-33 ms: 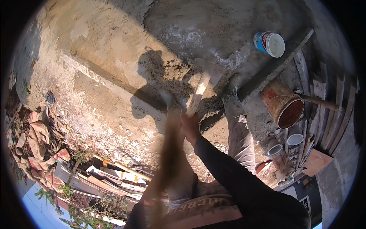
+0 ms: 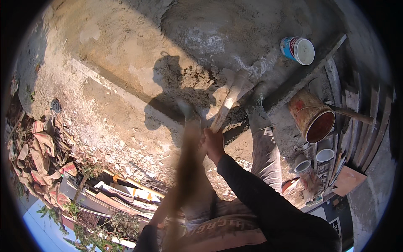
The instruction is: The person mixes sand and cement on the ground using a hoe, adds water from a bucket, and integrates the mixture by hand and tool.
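Drawn slightly right and back toward the wearer since the earlier frame, a wooden-handled tool [image 2: 223,108] slants between the feet, blade beside a rough mound of mix [image 2: 195,77]. The right hand [image 2: 213,145] wraps closed around the handle; the left hand's grip cannot be told behind a brown blur. One blue-and-white bucket [image 2: 289,48] sits beyond.

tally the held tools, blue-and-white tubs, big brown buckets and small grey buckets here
Held pale wooden-handled tool: 1
Blue-and-white round tub: 1
Large brown-stained round bucket: 1
Small grey round buckets with pale rims: 2
Total: 5
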`<action>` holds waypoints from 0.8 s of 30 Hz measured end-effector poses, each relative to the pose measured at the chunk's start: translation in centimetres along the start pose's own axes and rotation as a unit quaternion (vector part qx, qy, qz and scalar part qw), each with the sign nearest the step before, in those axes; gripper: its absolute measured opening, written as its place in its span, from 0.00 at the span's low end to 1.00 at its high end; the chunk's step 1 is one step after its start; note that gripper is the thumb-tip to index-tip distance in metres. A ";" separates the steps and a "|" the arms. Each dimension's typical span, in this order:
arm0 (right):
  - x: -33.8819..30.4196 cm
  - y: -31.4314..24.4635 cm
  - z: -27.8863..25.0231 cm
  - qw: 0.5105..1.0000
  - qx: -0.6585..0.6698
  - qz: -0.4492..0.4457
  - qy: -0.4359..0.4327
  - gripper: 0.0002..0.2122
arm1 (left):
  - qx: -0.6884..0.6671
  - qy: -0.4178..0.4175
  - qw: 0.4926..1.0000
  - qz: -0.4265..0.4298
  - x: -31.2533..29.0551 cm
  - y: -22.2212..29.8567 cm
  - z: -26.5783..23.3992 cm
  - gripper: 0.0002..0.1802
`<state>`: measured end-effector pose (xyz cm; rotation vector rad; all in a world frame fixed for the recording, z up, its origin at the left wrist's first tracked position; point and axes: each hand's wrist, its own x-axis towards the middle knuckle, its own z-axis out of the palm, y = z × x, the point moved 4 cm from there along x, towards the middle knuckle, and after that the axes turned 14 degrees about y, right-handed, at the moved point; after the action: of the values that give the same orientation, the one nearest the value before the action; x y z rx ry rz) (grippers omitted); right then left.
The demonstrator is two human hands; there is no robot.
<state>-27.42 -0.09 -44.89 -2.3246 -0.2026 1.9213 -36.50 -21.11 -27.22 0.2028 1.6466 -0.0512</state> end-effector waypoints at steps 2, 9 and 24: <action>1.4 1.0 -2.6 0.994 0.088 0.068 0.018 0.07 | 0.100 0.011 0.988 0.115 -0.5 2.3 -2.9 0.22; 16.1 6.6 -3.5 0.938 0.248 0.217 0.103 0.05 | 0.357 -0.013 0.908 0.219 12.2 13.9 -9.9 0.13; 14.5 -15.7 7.0 0.816 0.555 0.164 0.004 0.06 | 0.540 0.258 0.741 0.306 7.8 42.7 -20.3 0.05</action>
<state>-32.06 18.02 -57.45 -1.5566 1.0868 1.4390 -50.12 24.76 -29.36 1.7806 1.8237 -0.4919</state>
